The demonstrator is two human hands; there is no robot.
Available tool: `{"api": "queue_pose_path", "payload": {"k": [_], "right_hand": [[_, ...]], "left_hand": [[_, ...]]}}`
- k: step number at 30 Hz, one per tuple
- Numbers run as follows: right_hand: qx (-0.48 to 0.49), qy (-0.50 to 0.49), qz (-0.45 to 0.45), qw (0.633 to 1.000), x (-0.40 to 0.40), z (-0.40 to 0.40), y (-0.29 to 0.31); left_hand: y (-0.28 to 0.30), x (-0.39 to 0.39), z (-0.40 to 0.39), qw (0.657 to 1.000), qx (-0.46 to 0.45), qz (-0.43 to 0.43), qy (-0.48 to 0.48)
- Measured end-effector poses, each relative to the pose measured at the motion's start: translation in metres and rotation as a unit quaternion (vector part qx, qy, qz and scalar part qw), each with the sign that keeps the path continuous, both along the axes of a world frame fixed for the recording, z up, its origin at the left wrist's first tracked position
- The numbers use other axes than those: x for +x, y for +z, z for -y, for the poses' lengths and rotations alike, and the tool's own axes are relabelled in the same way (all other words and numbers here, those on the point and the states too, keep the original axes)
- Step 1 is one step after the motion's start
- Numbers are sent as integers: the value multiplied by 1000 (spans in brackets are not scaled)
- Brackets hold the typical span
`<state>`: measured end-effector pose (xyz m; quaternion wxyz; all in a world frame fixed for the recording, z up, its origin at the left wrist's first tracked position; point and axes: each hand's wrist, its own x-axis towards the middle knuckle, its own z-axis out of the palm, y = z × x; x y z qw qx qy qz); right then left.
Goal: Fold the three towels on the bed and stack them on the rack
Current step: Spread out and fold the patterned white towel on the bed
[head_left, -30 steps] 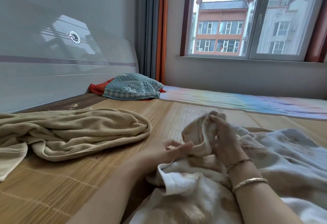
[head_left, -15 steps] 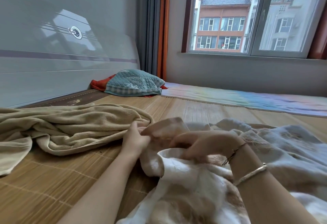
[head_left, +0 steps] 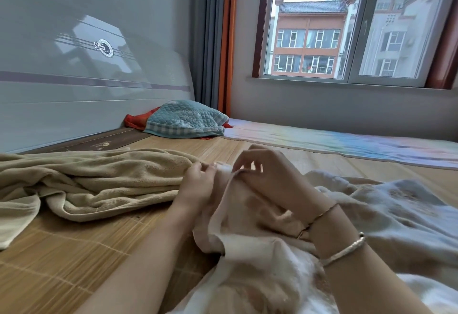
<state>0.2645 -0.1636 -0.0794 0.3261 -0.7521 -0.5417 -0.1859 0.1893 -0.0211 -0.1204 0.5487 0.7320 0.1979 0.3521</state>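
Left hand [head_left: 198, 185] pinches the top edge of the white patterned towel [head_left: 260, 259] between thumb and fingers, closed on the cloth. Right hand [head_left: 270, 177] sits just beside it, thumb and forefinger nipped on the same edge, the other fingers spread loose above. Two bracelets [head_left: 344, 251] on the right wrist.

The white towel is lifted at that edge and falls rumpled toward the near edge of the bed, spreading to the near right corner of the view. Touching the left hand's far side: a beige towel [head_left: 86, 185], crumpled, unfolded, running along the bamboo mat [head_left: 62, 264] to the left edge.

Far end of the mat, at the foot of the headboard [head_left: 74, 105]: a teal quilted cloth [head_left: 183, 120] lying on top of a red cloth [head_left: 135, 120]. A pale rainbow-coloured sheet [head_left: 347, 142] covers the far side of the bed under the window [head_left: 347, 28]. Grey and orange curtain [head_left: 218, 41] in the corner.
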Motion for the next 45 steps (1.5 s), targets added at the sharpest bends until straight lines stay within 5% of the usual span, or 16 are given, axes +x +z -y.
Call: {"api": "queue_pose_path", "payload": {"k": [2, 6, 9, 13, 16, 20, 23, 26, 28, 31, 32, 35, 39, 42, 45], "right_hand": [[-50, -4, -13, 999, -4, -4, -5], [-71, -93, -67, 991, 1, 3, -18], [-173, -127, -149, 965, 6, 19, -16], [-269, -171, -129, 939, 24, 38, -13], [-165, -203, -129, 956, 32, 42, -11], [170, -97, -270, 943, 25, 34, 1], [203, -35, -294, 934, 17, 25, 12], [130, -91, -324, 933, 28, 29, 2], [82, -55, -425, 900, 36, 43, -16], [174, 56, -605, 775, 45, 59, -30], [191, 84, -613, 762, 46, 61, -28], [153, 134, -525, 826, 38, 54, -14], [-35, 54, -365, 929, 13, 37, 4], [-136, 92, -345, 924, -4, 35, 15], [-145, 173, -400, 888, -19, 41, 28]], "left_hand": [[7, -2, 0, 992, -94, -14, -88], [-2, -12, 8, 968, -53, -109, -221], [-7, -13, 8, 972, -60, -87, -208], [-5, -15, 6, 988, -86, -37, -120], [-1, -19, 7, 987, -106, -17, -117], [0, -19, 7, 985, -123, -15, -122], [0, -17, 5, 989, -99, -32, -103], [-5, -19, 1, 992, -78, -70, -64], [-8, -23, -1, 991, -84, -93, -48], [-6, -27, -2, 980, -137, -119, -82], [-4, -28, -1, 974, -159, -123, -104], [1, -30, 0, 958, -184, -140, -169], [1, -29, -1, 964, -215, -88, -130], [5, -25, 5, 980, -176, -39, -86], [21, -23, 18, 970, -190, 51, -146]]}}
